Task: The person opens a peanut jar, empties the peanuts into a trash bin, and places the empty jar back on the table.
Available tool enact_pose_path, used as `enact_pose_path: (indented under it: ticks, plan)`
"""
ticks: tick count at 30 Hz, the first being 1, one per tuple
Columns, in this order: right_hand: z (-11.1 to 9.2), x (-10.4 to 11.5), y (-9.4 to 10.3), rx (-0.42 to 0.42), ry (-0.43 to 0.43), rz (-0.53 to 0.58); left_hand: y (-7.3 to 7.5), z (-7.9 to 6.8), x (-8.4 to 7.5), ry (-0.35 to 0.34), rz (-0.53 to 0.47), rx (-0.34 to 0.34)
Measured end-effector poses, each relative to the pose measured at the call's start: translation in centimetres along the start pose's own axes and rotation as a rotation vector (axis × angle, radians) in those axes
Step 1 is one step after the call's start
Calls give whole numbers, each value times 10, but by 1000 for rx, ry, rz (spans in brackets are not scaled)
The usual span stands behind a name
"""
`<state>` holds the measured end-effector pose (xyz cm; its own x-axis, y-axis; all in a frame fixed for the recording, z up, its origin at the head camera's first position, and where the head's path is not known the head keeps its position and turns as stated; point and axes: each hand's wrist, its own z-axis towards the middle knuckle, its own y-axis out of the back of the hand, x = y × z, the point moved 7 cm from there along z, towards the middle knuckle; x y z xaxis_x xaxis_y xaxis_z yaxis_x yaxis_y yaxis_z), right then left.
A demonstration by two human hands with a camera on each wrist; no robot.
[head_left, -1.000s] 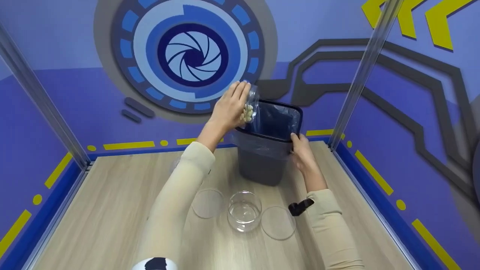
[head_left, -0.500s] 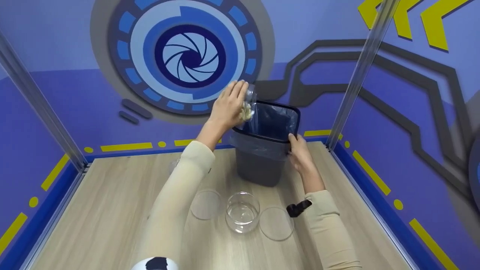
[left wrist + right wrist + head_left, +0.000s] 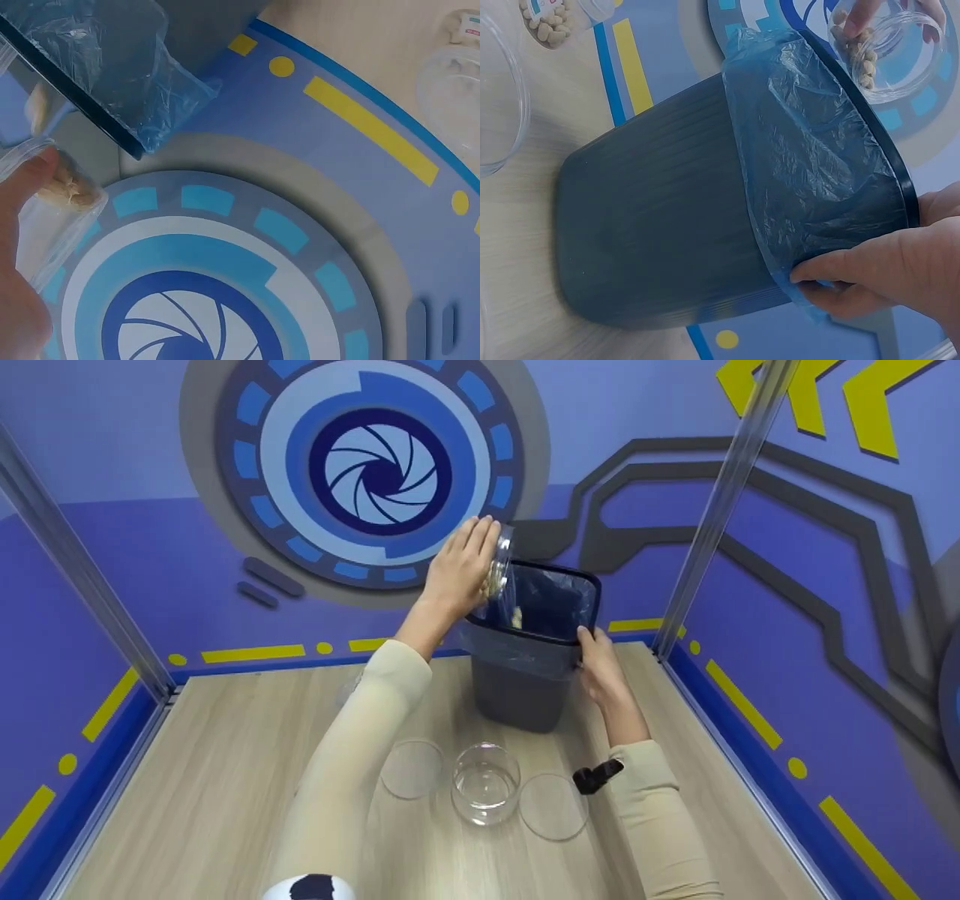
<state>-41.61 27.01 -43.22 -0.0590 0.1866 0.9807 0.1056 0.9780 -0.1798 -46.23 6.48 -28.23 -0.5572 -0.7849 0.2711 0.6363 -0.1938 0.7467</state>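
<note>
In the head view my left hand (image 3: 460,566) holds a clear jar (image 3: 501,556) tipped sideways over the rim of a dark trash bin (image 3: 517,697). Pale beige nut-like pieces (image 3: 866,64) lie inside the jar. Some pieces (image 3: 517,617) are in the air over the bin's opening, also visible as a blurred piece (image 3: 37,107) in the left wrist view. A thin plastic liner (image 3: 810,142) folds over the bin's rim. My right hand (image 3: 602,667) grips that rim on the right, thumb and fingers on the liner. The bin leans slightly; its bottom inside is hidden.
On the wooden table (image 3: 247,750) stands a clear round container (image 3: 486,791) between two clear discs, one left (image 3: 412,769) and one right (image 3: 555,808). A labelled clear jar (image 3: 551,30) with beige pieces lies beyond my left sleeve. Painted walls (image 3: 637,510) enclose the table.
My left hand has tipped the jar further toward the bin, and pieces now drop from it. The right hand and bin stay in place.
</note>
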Motion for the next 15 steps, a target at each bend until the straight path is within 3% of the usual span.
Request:
enact_pose_path:
  ticks: [2, 9, 13, 15]
  plan:
    - [0, 1, -1, 2, 2, 1, 0, 0, 1, 4, 11, 4]
    - [0, 1, -1, 4, 10, 5, -4, -1, 11, 142, -45, 51]
    - [0, 0, -2, 0, 7, -1, -6, -3, 8, 110, -29, 66]
    - [1, 0, -3, 2, 8, -1, -6, -5, 8, 105, -30, 42]
